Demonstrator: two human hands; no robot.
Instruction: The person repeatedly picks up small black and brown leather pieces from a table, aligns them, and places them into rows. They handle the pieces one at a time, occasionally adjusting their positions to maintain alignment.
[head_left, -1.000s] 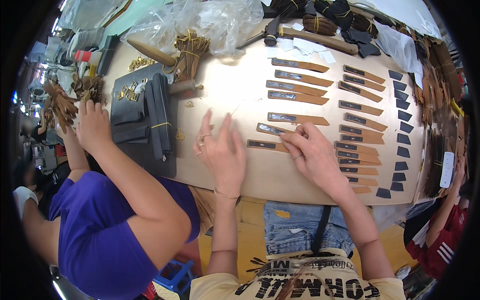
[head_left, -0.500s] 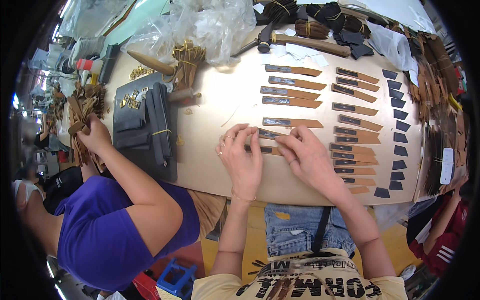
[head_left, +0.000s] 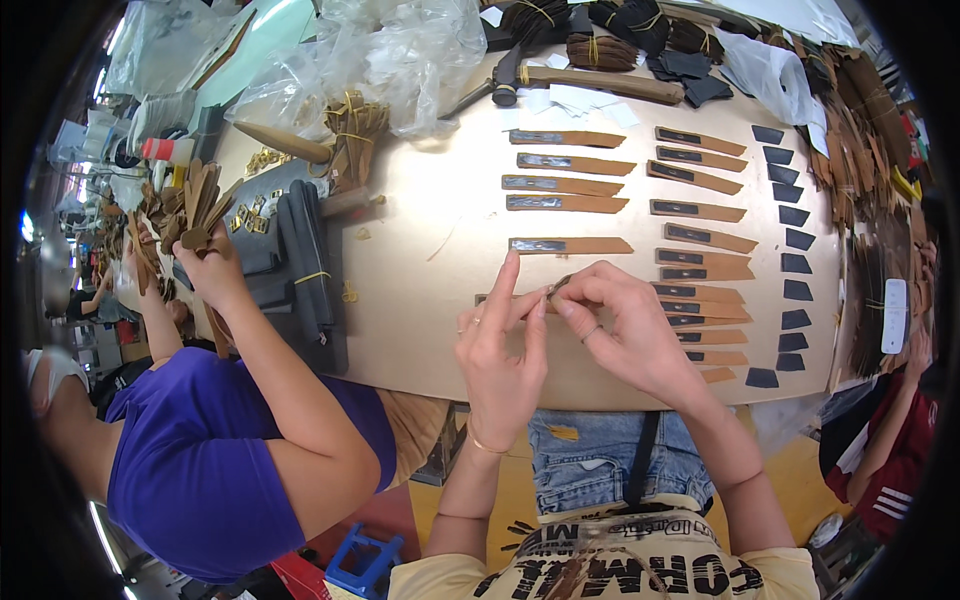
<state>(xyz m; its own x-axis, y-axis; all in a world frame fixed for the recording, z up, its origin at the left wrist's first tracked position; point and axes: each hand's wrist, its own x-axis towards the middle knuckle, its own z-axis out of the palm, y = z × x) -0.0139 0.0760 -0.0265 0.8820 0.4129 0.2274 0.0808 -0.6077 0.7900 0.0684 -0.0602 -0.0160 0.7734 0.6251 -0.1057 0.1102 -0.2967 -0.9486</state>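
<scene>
Both my hands are over the table's near edge, pinching one short brown leather strip (head_left: 559, 285) seen nearly edge-on. My left hand (head_left: 503, 355) grips it between thumb and lower fingers while its index finger points up and away. Thumb and fingertips of my right hand (head_left: 622, 325) close on the strip's other side. Just beyond lies a tan leather strip (head_left: 590, 246) with a shiny dark patch, and several like it form a column. Another strip is mostly hidden behind my left hand. Right of my hands is a second column of tan strips (head_left: 695, 210) with black patches.
Small black pieces (head_left: 796, 240) form a column at the right. A hammer (head_left: 600, 82), white slips and bundled leather lie at the back. Folded dark material (head_left: 305, 260) lies left, near a co-worker in purple (head_left: 200, 460) holding leather strips. Brown pieces are stacked far right.
The strip between my hands has turned from flat to nearly edge-on. My left index finger has lifted and straightened. The co-worker has raised the strips held at the left.
</scene>
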